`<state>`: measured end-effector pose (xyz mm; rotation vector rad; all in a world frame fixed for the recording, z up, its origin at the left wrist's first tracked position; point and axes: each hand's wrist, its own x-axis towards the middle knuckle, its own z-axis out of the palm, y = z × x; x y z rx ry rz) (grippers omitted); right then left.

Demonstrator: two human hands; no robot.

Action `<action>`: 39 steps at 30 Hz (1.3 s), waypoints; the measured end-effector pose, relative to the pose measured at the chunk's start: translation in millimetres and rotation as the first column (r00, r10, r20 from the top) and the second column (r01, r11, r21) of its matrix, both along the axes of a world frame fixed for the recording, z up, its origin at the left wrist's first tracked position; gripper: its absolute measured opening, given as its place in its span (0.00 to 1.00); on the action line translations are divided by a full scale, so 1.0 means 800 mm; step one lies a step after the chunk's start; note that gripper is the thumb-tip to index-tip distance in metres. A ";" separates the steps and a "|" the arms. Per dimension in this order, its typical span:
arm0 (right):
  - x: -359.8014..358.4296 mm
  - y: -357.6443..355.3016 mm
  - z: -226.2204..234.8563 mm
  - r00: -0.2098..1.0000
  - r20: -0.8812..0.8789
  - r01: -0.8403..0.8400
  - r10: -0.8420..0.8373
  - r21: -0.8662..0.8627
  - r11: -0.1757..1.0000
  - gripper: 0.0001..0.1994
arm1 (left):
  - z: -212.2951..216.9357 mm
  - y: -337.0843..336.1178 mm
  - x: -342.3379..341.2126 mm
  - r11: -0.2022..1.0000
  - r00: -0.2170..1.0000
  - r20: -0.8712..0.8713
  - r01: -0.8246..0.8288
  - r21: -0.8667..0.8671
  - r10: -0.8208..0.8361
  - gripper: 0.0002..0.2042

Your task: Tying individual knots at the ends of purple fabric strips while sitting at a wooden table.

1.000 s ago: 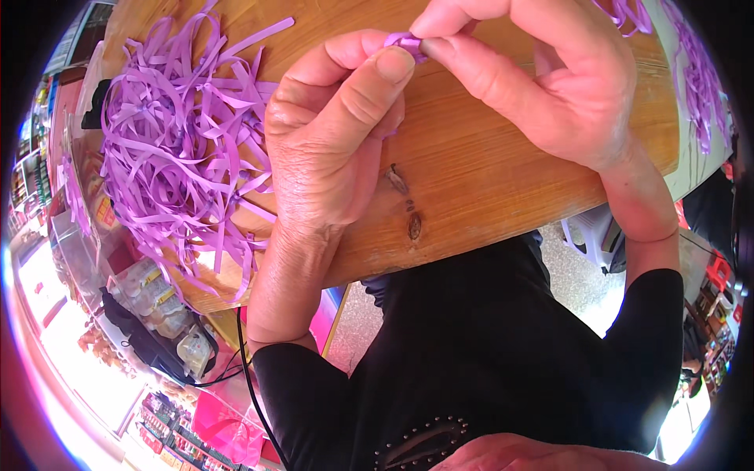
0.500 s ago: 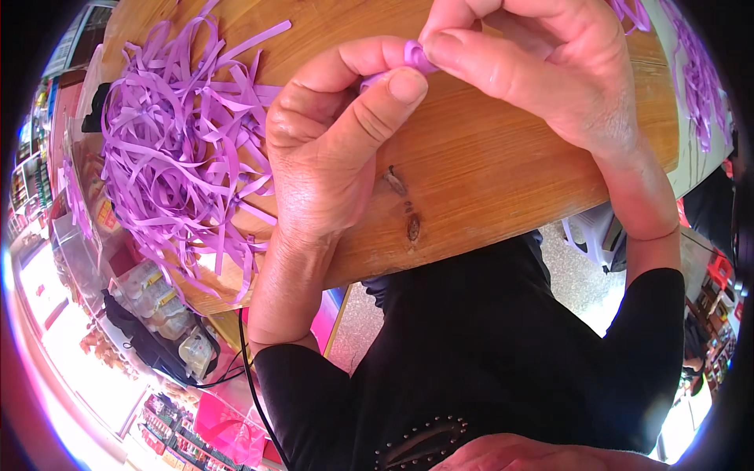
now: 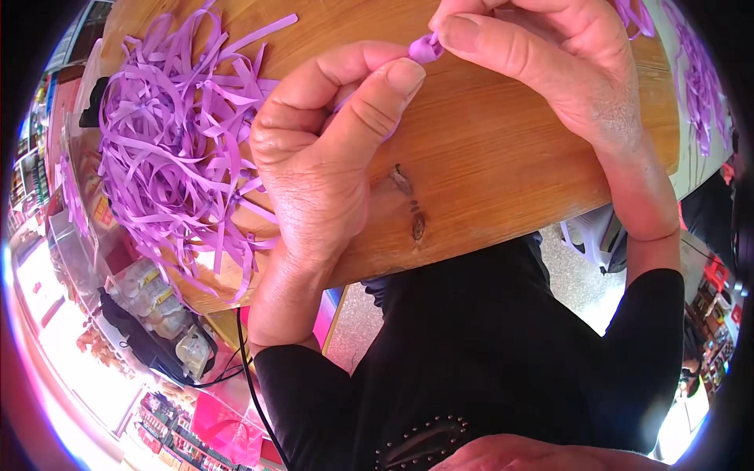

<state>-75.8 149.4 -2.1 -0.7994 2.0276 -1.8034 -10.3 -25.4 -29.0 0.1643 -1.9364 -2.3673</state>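
Both hands meet above a wooden table [image 3: 503,188]. My left hand [image 3: 330,149] pinches a small folded piece of purple paper strip [image 3: 425,49] between thumb and forefinger. My right hand [image 3: 542,63] grips the same piece from the other side with thumb and fingertips. A big loose heap of purple paper strips [image 3: 173,157] lies on the table just left of my left hand. More purple strips [image 3: 695,86] lie at the table's far right, past my right wrist.
The table's near edge runs across the picture above my lap in black clothing [image 3: 487,361]. Clear plastic bags and boxes [image 3: 149,298] sit below the table's left corner, with a black cable [image 3: 251,392] beside them. A white plastic stool [image 3: 589,231] stands on the floor.
Both hands have shifted slightly up and toward the far side of the table, still working the same small purple piece between the fingertips. The heap has not moved.
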 end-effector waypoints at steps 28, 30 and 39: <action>-0.002 0.007 0.043 0.952 -0.295 0.029 0.079 0.345 0.938 0.04 | -0.005 -0.001 -0.003 0.993 0.999 0.019 0.044 0.112 -0.047 0.06; 0.003 0.004 0.036 0.928 -0.370 0.072 0.047 0.302 0.951 0.05 | -0.005 0.000 -0.003 0.992 0.999 0.024 0.044 0.114 -0.047 0.06; 0.002 0.004 0.032 0.846 -0.527 0.090 0.082 0.292 0.952 0.13 | -0.007 -0.003 -0.001 0.992 0.998 0.006 0.054 0.113 -0.055 0.06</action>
